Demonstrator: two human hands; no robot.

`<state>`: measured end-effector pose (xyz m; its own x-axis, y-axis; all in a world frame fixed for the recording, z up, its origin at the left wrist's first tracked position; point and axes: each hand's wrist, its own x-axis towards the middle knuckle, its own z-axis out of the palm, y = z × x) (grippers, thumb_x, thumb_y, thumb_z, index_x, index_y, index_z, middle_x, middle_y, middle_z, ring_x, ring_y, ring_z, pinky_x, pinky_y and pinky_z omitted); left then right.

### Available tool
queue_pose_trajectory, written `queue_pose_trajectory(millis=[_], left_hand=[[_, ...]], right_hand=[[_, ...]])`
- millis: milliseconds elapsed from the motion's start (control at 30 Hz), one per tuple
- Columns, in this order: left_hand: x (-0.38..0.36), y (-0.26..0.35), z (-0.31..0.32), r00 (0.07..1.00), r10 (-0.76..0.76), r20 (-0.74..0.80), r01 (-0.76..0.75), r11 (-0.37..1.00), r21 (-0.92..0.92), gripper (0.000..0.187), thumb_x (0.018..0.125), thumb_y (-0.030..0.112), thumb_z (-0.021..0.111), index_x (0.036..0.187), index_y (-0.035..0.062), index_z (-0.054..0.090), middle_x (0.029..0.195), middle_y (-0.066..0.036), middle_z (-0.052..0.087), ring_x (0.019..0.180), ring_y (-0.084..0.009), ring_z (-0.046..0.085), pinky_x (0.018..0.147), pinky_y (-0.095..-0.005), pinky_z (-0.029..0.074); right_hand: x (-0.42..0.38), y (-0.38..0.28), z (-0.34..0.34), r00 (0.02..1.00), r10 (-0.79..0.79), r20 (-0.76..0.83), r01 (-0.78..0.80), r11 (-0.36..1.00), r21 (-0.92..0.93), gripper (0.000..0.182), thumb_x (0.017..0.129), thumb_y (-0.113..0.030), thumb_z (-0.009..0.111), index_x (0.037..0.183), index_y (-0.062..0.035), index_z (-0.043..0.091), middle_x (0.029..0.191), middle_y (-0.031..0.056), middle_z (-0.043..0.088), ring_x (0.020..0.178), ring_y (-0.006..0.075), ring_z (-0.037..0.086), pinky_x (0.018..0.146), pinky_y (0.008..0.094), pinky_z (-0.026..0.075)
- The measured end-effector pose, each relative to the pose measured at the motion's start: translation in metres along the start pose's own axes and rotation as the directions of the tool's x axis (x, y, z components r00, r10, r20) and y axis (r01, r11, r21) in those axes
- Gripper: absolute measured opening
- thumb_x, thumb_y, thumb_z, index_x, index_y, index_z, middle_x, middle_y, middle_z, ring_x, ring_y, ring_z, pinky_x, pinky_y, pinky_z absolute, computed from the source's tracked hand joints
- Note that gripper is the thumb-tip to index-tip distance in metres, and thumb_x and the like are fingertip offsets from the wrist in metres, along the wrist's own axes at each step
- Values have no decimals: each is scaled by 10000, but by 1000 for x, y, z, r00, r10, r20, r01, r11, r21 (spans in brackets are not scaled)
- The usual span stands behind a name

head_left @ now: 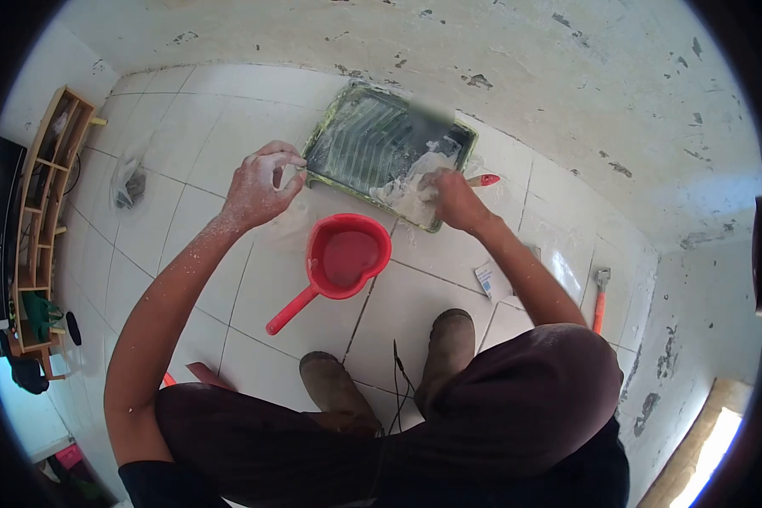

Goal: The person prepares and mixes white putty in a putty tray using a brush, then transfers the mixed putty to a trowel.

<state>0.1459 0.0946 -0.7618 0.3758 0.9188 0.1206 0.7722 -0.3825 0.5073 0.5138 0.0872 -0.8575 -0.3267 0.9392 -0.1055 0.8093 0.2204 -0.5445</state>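
Observation:
A black paint tray (372, 140) with a ribbed slope and a yellowish, smeared rim lies on the floor near the wall. My left hand (267, 186), dusted white, has its thumb and finger closed at the tray's left corner. Inside the right end of the tray is a lumpy white paste (406, 190). My right hand (457, 199) is down in that paste with its fingers curled, and its fingertips are partly hidden. Between me and the tray stands a red heart-shaped dipper (347, 250) with some liquid in it, its handle toward my lower left.
A red-tipped handle (484, 180) pokes out beside the tray. To the right lie a scraper (599, 300) with an orange handle and a small printed packet (485, 279). A crumpled clear bag (129, 184) and a wooden shelf (46, 203) are at left. The wall (516, 51) is patchy.

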Motion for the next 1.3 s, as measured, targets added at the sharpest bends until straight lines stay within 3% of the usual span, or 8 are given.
queue_pose_trajectory(millis=[100, 200, 400, 500, 667, 933, 1033, 1300], left_hand=[[12, 5, 17, 999, 19, 34, -18, 1000, -11, 202, 897, 195, 748, 1056, 72, 773, 1135, -62, 725, 653, -159, 628, 679, -334, 538], [20, 3, 36, 993, 43, 107, -46, 999, 29, 207, 912, 242, 752, 1051, 91, 779, 1134, -54, 725, 726, -196, 668, 730, -356, 558], [47, -10, 72, 935, 203, 291, -256, 953, 158, 236, 908, 305, 765, 1057, 124, 794, 1124, -55, 726, 985, -279, 708, 855, -414, 578], [56, -15, 87, 896, 213, 389, -310, 929, 204, 228, 888, 298, 775, 1021, 114, 803, 1101, -57, 723, 1023, -280, 702, 862, -425, 577], [63, -30, 106, 858, 209, 469, -347, 909, 230, 199, 862, 274, 785, 935, 91, 812, 1037, -55, 717, 986, -274, 704, 829, -434, 574], [68, -41, 124, 886, 249, 392, -329, 932, 151, 78, 830, 134, 742, 813, 86, 801, 891, -64, 714, 920, -282, 704, 802, -436, 570], [72, -41, 123, 862, 256, 437, -352, 924, 152, 91, 847, 106, 715, 818, 65, 791, 978, -81, 735, 909, -304, 719, 797, -459, 575], [70, -39, 122, 880, 215, 423, -305, 939, 157, 83, 820, 103, 717, 805, 72, 793, 961, -76, 732, 954, -292, 710, 797, -451, 571]], right_hand=[[-5, 5, -20, 899, -386, -206, 352, 918, -183, 434, 839, -67, 712, 1269, -18, 677, 1137, 255, 707, 1162, 423, 644, 1011, 472, 528], [-10, 4, -65, 938, -264, -225, 244, 963, -114, 437, 830, -110, 742, 1254, -32, 672, 1156, 254, 693, 1142, 445, 644, 999, 497, 532], [-18, 19, -76, 956, 293, -32, -271, 833, -483, 390, 853, -239, 810, 1135, 9, 704, 1066, 266, 710, 1058, 385, 695, 881, 481, 571], [-18, 30, -67, 933, 358, 14, -347, 913, -213, 355, 879, -290, 802, 1008, 33, 733, 907, 241, 732, 889, 370, 731, 780, 465, 579], [-8, 23, -15, 946, 149, -288, -73, 963, 259, 342, 908, -292, 747, 978, 42, 739, 769, 235, 706, 758, 407, 711, 729, 457, 562], [-4, 39, -6, 934, -145, -326, 167, 985, 42, 233, 984, -231, 639, 941, -5, 680, 942, 215, 690, 852, 424, 680, 743, 513, 554], [-16, 35, 8, 949, -296, -108, 291, 955, -57, 208, 999, -215, 601, 972, -17, 659, 897, 185, 630, 867, 418, 655, 760, 512, 555], [-21, 22, -18, 975, -181, -129, 204, 958, 200, 210, 970, -182, 686, 931, 24, 679, 807, 195, 671, 724, 360, 670, 691, 429, 546]])
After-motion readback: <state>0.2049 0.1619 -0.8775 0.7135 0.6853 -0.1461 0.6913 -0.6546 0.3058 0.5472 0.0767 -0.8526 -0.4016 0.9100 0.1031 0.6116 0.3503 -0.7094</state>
